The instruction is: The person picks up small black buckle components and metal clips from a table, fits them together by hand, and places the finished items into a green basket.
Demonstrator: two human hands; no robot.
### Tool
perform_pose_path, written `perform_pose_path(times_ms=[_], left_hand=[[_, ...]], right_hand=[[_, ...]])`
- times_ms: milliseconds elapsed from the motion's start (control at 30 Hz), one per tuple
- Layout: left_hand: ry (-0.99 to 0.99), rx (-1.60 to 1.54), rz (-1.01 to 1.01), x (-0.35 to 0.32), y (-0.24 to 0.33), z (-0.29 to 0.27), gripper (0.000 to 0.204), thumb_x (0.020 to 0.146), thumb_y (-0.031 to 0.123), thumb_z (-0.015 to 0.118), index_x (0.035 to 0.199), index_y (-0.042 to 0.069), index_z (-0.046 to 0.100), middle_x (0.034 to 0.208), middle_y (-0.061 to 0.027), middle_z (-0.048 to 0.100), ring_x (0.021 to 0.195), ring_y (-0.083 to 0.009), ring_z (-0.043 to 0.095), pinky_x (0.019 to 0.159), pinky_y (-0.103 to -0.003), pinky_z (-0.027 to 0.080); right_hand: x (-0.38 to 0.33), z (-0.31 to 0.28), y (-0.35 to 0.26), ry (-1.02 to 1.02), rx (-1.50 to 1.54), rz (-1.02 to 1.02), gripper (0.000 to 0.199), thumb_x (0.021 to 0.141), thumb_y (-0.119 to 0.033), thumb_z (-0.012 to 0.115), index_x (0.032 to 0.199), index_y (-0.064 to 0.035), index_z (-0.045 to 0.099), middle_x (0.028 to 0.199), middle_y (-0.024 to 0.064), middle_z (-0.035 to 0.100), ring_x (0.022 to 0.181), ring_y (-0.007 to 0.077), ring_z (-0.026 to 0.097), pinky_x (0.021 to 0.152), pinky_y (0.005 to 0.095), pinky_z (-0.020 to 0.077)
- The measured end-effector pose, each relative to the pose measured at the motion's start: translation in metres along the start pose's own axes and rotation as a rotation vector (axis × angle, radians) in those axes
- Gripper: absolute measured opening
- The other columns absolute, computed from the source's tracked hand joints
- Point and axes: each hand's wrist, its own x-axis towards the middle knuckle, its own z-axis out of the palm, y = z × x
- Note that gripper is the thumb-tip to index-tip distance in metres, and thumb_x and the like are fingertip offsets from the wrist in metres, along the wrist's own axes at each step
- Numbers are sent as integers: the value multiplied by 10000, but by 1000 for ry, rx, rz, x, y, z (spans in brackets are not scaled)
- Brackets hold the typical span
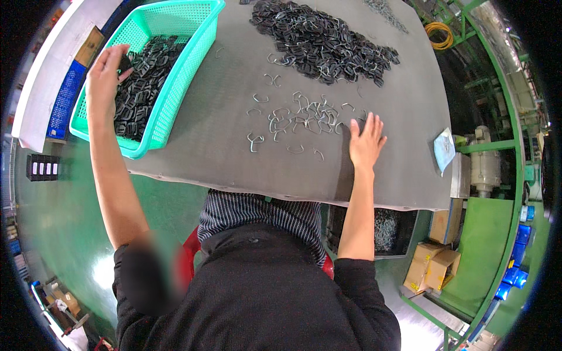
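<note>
While your left hand (107, 70) hangs over the near end of the green mesh basket (193, 52), it pinches a small dark plastic piece (124, 62) between thumb and fingers, just above the heap of black buckles (143, 88) already inside. Let that piece go low over the heap, where the basket walls will catch it, rather than from height. Its long axis cannot be told from here, as your fingers cover most of it.

Your right hand (366, 142) lies flat on the grey bench (234, 158), fingers spread wide and holding nothing, its fingertips at the right edge of the scatter of bent wire clips (295, 120). Those clips lie flat at every angle, open ends pointing all ways, so pick one whose legs face you instead of raking several together. Farther away on the bench sits the big pile of dark buckles mixed with wire (325, 41), well apart from both hands. Keep the right hand near the loose clips so they stay close to hand.
</note>
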Motion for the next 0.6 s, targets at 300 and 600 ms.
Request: perform_pose_path(times_ms=[300,600], left_hand=[[-394,350,562,-80,-21,180,179,854,100,537,1011,56,610,1071,-142,611,1052,-288,569,901,-380,446],[-718,501,455,-77,-82,230,381,930,284,446,1222,49,513,1305,-152,471,1270,-309,375,1041,-447,299]], right_hand=[[11,13,-106,-80,199,-484,632,896,-501,419,1378,-99,340,1444,87,314,1354,245,249,1098,475,167],[24,8,-114,-254,561,-528,530,917,-429,435,1339,-110,398,1412,81,365,1340,238,278,1100,444,184]])
